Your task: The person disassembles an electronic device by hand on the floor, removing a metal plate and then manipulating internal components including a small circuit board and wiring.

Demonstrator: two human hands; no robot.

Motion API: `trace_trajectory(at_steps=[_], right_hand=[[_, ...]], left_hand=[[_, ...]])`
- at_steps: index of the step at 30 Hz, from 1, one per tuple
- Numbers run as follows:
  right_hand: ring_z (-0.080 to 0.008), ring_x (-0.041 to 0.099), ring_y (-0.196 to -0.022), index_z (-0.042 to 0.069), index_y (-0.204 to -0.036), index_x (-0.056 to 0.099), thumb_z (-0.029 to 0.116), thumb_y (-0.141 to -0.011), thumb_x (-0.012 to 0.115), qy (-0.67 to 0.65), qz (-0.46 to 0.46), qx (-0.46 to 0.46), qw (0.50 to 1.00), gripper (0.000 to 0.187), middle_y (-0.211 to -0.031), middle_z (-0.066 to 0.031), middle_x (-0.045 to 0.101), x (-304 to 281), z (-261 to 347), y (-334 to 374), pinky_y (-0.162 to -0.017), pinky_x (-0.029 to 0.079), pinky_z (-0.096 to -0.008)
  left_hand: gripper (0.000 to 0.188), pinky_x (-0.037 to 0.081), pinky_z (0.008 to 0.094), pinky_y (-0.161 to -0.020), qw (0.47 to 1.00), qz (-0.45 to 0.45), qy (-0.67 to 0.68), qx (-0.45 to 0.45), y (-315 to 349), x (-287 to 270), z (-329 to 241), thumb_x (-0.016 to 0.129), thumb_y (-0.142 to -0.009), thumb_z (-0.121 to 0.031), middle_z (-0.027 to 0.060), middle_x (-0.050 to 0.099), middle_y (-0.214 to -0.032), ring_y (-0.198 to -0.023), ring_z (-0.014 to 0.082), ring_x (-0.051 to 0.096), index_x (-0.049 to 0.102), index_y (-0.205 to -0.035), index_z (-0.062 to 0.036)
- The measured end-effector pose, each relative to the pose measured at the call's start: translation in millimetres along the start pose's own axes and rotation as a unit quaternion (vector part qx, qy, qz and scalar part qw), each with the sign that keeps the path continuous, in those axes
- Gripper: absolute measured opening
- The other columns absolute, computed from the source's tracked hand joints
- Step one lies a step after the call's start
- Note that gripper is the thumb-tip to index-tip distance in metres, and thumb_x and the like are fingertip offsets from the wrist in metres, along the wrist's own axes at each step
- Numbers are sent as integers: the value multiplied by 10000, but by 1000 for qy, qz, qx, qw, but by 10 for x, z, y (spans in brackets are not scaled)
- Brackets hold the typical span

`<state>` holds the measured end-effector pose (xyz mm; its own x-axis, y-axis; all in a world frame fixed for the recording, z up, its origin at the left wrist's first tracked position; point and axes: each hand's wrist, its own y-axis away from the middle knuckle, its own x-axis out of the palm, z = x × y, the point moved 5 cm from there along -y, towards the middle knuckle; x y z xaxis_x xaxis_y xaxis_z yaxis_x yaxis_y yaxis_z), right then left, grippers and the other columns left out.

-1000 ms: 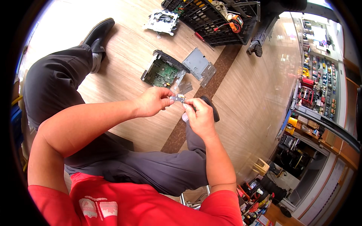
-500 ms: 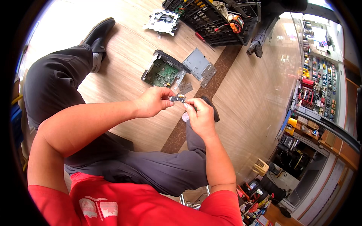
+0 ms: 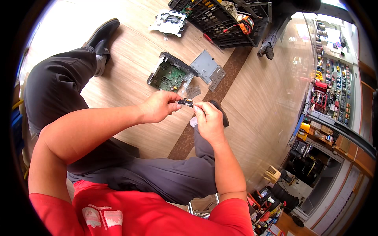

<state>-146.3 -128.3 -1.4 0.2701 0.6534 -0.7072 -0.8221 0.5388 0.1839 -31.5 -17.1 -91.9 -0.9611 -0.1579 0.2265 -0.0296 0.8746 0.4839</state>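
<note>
Between my two hands is a small black part (image 3: 185,102) with shiny metal and light bits on it; its exact kind is too small to tell. My left hand (image 3: 159,107) pinches its left end between thumb and fingers. The fingertips of my right hand (image 3: 209,121) are closed on its right end. Just beyond them on the floor lies an opened car stereo (image 3: 169,76), its metal case showing a green circuit board. A flat grey metal cover (image 3: 205,67) rests to its right, and a small perforated metal plate (image 3: 193,92) lies nearer my hands.
A silver disc mechanism (image 3: 170,23) sits on the floor farther off. Beside it stands a black plastic crate (image 3: 224,19) with tools and wires, a red-handled screwdriver (image 3: 212,41) lying close by. Shelves of small goods (image 3: 334,86) line the right side.
The small black part has been tilted between my fingers, so a different side shows. Both hands stay in nearly the same place.
</note>
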Motion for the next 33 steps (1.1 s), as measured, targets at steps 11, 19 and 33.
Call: trace_trajectory(at_steps=[11, 19, 33], right_hand=[[-344, 647, -776, -13, -925, 633, 70, -895, 605, -8, 5, 10, 1000, 93, -849, -183, 648, 18, -8, 1, -689, 504, -380], [-339, 650, -778, -17, -932, 633, 75, -898, 606, -13, 11, 17, 1000, 101, -856, -184, 652, 3, 8, -7, -696, 506, -373], [-325, 656, -770, -22, -916, 631, 77, -904, 603, -22, 28, 26, 999, 104, -851, -183, 658, 3, 16, -2, -696, 506, -363]], left_hand=[[250, 503, 263, -646, 1000, 3, -8, -20, 46, -9, -49, 521, -1002, -207, 27, 627, -861, -763, 102, 598, 604, -1153, -27], [241, 505, 275, -615, 999, -1, -18, -29, 42, -4, -37, 505, -1012, -235, 38, 632, -840, -734, 113, 611, 614, -1046, -22], [349, 509, 301, -649, 998, 15, 13, -55, 45, 16, 33, 486, -1015, -308, 79, 648, -836, -698, 136, 581, 639, -980, 4]])
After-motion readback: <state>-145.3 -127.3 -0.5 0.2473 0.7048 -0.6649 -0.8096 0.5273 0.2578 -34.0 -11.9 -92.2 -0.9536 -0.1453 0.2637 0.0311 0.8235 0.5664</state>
